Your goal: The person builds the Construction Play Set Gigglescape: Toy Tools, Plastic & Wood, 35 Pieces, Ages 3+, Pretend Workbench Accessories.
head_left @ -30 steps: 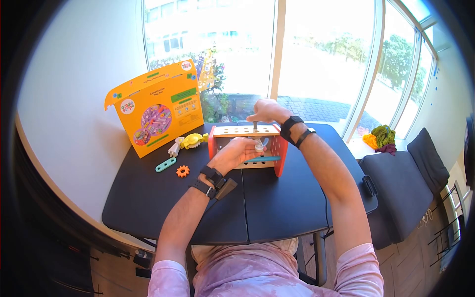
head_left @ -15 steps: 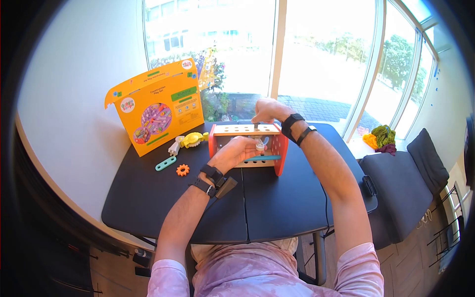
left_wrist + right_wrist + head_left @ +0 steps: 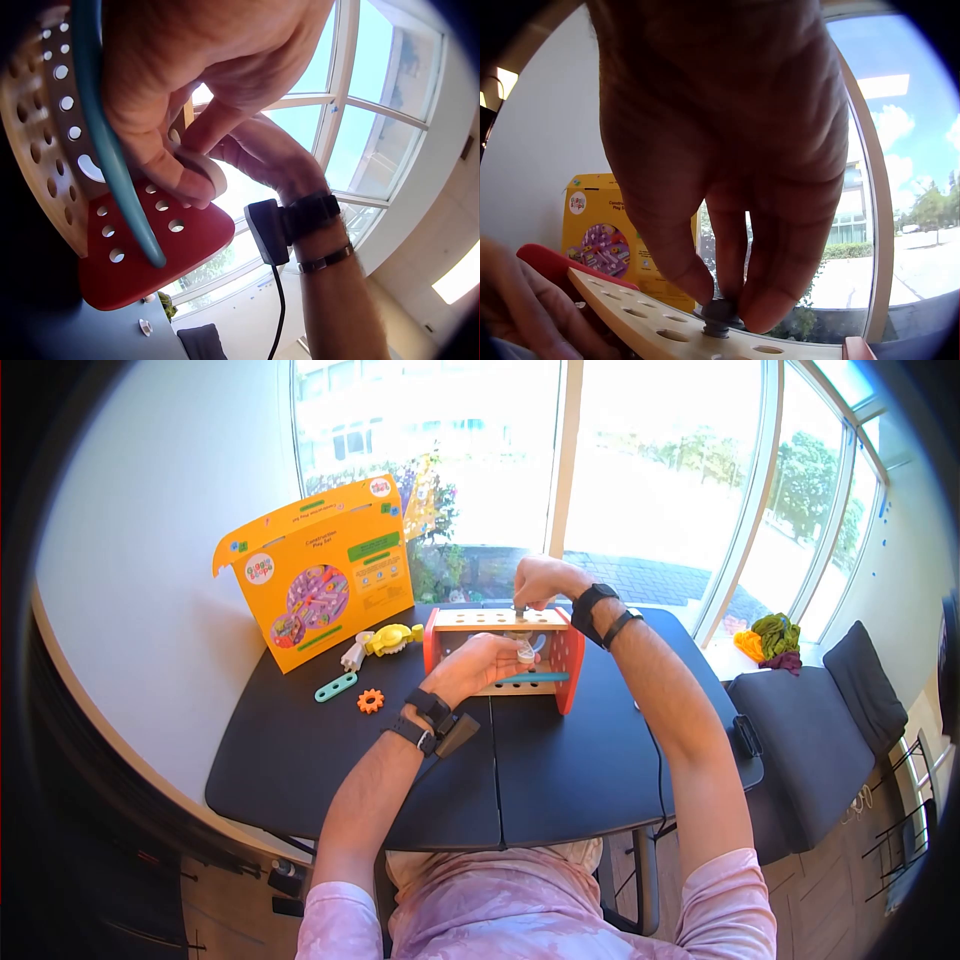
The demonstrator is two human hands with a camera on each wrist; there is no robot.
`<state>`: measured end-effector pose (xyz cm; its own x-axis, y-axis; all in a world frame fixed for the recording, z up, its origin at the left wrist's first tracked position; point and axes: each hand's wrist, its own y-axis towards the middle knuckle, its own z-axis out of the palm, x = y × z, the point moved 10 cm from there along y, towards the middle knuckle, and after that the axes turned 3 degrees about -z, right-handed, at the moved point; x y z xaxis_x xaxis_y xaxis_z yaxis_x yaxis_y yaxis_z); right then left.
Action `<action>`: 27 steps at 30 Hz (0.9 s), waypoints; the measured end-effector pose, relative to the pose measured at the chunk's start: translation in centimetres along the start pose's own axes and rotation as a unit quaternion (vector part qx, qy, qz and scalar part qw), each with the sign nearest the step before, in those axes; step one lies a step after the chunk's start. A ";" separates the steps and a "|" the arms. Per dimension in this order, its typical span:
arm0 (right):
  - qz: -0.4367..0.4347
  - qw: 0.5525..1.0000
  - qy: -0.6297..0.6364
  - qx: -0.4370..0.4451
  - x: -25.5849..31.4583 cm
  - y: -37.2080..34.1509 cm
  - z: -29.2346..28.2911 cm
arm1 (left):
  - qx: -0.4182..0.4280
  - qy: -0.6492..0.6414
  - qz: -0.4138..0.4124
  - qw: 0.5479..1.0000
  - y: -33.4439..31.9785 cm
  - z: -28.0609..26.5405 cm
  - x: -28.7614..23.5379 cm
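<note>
A wooden toy workbench stands on the table, with a holed top board (image 3: 475, 619) between red side panels (image 3: 157, 247). Above the board, my right hand (image 3: 548, 582) pinches the head of a grey toy bolt (image 3: 717, 319), whose ridged shank enters a hole near the right end. Under the board, my left hand (image 3: 475, 665) reaches in from the front and pinches a round white nut (image 3: 206, 172) between thumb and fingers, roughly beneath the bolt. A blue bar (image 3: 120, 165) crosses the bench's front, just below the nut.
Left of the bench lie a yellow toy piece (image 3: 390, 640), a teal holed strip (image 3: 336, 687) and an orange gear (image 3: 370, 701). An upright orange play-set box (image 3: 320, 575) stands behind them. Large windows rise beyond the table; a dark chair (image 3: 800, 730) is at the right.
The right hand's fingers have shifted round the bolt head, and less of the bolt shows above the board. The left hand with the white nut has stayed nearly still.
</note>
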<state>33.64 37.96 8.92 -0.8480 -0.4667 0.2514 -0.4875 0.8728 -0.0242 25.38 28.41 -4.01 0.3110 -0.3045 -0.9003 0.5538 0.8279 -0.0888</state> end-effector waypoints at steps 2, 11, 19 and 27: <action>-0.009 1.000 0.011 0.008 -0.1 0.1 0.3 | 0.007 0.003 -0.014 1.000 0.1 0.0 0.2; -0.002 0.999 -0.025 0.024 -0.3 0.3 0.7 | -0.002 0.012 -0.017 1.000 0.4 -0.5 0.7; 0.018 0.999 -0.028 0.022 -0.4 0.2 0.6 | -0.011 0.013 -0.010 1.000 0.1 -0.4 0.5; -0.046 0.998 0.041 -0.014 0.2 0.4 -0.2 | 0.001 0.018 0.014 1.000 -0.3 -0.1 0.2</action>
<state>33.29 38.29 9.15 -0.7791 -0.5336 0.3289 -0.5566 0.8303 0.0287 25.20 28.15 -4.17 0.2992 -0.2638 -0.9170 0.5468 0.8350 -0.0618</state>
